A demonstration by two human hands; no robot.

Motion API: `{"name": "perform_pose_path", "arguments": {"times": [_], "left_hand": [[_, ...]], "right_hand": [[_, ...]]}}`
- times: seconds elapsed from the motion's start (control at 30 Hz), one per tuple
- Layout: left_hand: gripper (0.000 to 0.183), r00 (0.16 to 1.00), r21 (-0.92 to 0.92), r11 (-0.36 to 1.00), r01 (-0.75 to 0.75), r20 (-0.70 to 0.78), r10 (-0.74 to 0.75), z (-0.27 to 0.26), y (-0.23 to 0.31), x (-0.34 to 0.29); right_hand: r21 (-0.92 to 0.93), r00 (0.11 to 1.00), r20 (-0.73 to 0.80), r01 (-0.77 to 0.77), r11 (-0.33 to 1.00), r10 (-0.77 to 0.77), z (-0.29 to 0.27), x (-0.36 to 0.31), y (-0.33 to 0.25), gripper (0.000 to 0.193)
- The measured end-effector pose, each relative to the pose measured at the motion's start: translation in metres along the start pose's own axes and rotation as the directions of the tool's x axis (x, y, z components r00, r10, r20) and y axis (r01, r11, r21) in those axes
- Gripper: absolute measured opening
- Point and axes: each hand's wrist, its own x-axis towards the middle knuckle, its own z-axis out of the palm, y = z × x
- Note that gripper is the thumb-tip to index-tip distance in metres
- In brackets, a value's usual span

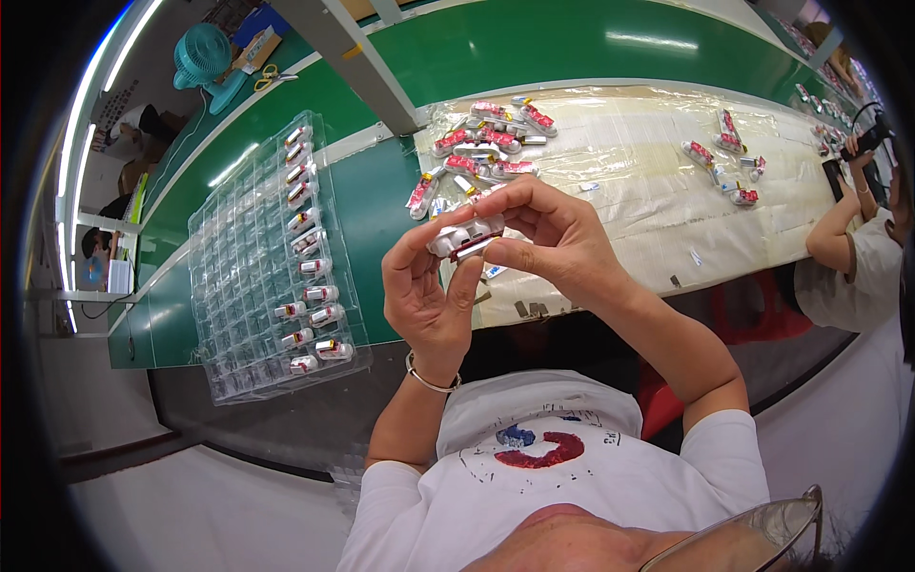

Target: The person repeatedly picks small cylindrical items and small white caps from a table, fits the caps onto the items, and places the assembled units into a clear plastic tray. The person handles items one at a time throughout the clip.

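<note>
Both my hands are raised in front of my chest, close together over the table's near edge. Between them is a small white device (464, 234) with rounded lobes and a dark red and silver strip along its lower side. My left hand (429, 300) closes on its left end with thumb and fingers. My right hand (558, 234) pinches its right end, the thumb against the silver strip. Just beyond my hands lies a loose pile of similar white devices (496, 143) with red printed faces. Fingers cover much of the held piece.
At left, a clear compartment tray (253, 272) holds several such devices along its right side. A metal post (355, 62) rises beyond it. More devices (729, 157) lie on the film-covered mat (629, 210) to the right, near another person (848, 248). A teal fan (203, 59) and scissors (274, 78) are at back left.
</note>
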Motion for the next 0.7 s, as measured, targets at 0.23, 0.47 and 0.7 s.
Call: {"name": "perform_pose_path", "arguments": {"times": [0.23,0.47,0.7], "left_hand": [[0.043,0.995,0.075,0.993,0.096,0.032,-0.099,-0.007,0.003,-0.002],[0.043,0.985,0.154,0.973,0.171,0.0,-0.173,-0.011,-0.004,-0.002],[0.043,0.971,0.041,0.971,0.236,0.016,-0.237,-0.009,0.001,0.001]], "right_hand": [[0.126,0.995,-0.095,-0.032,0.991,0.044,0.011,-0.009,0.012,0.031],[0.243,0.977,-0.173,-0.083,0.966,0.127,0.015,-0.009,0.025,0.026],[0.339,0.949,-0.239,-0.116,0.934,0.204,0.02,-0.015,0.036,0.025]]}}
